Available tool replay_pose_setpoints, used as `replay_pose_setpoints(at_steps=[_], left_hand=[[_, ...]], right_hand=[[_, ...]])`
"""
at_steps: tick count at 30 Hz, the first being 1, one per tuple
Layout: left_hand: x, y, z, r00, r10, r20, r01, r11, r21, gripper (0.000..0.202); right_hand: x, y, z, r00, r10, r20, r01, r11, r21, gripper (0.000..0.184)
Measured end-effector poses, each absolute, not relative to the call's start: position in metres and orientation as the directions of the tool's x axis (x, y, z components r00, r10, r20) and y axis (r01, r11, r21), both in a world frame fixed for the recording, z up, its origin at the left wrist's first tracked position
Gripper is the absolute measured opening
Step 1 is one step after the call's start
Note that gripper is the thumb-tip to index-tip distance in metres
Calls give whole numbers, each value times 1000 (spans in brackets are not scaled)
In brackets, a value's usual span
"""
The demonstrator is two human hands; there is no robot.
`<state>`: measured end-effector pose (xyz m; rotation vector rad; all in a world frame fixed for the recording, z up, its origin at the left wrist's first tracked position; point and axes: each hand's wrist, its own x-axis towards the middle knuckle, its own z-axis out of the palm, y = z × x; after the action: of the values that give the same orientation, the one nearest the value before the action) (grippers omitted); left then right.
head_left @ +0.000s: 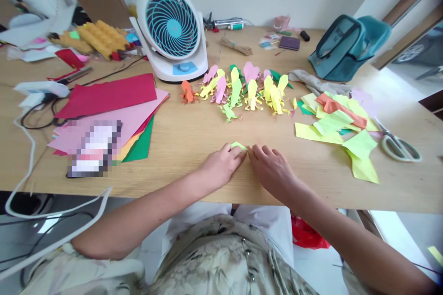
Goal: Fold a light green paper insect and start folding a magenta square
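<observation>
A small folded piece of light green paper (238, 145) lies near the table's front edge, mostly covered by fingers. My left hand (221, 163) is closed on it, thumb and fingers pressing it against the tabletop. Close beside it, my right hand (272, 163) has its fingers bent together, the tips at the paper's right end; whether they pinch a bit of it is hidden. Beyond my hands stands a cluster of folded paper figures (252, 94) in yellow, pink, green and orange. A light green one (229, 113) is the nearest of them.
Coloured sheets (138, 115) and a blurred-out flat device (95, 147) lie at left. A white fan (173, 27) stands behind. At right are paper scraps (332, 115), scissors (401, 145) and a teal bag (342, 48). A white cable (29, 147) hangs over the left front edge.
</observation>
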<state>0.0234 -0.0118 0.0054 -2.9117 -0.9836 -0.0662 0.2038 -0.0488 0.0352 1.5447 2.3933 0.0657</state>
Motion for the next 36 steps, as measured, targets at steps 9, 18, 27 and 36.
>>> replay_pose_setpoints(at_steps=[9, 18, 27, 36], left_hand=[[19, -16, -4, 771, 628, 104, 634, -772, -33, 42], [15, -11, -2, 786, 601, 147, 608, -794, -7, 32], [15, -21, 0, 721, 668, 182, 658, -743, 123, 36], [19, 12, 12, 658, 720, 222, 652, -692, 310, 23]], right_hand=[[208, -60, 21, -410, 894, -180, 894, 433, 113, 42], [212, -56, 19, -360, 928, -91, 930, 365, 43, 40], [223, -59, 14, -314, 949, 20, 944, 315, -97, 40], [234, -48, 3, -287, 950, 127, 920, 310, -240, 46]])
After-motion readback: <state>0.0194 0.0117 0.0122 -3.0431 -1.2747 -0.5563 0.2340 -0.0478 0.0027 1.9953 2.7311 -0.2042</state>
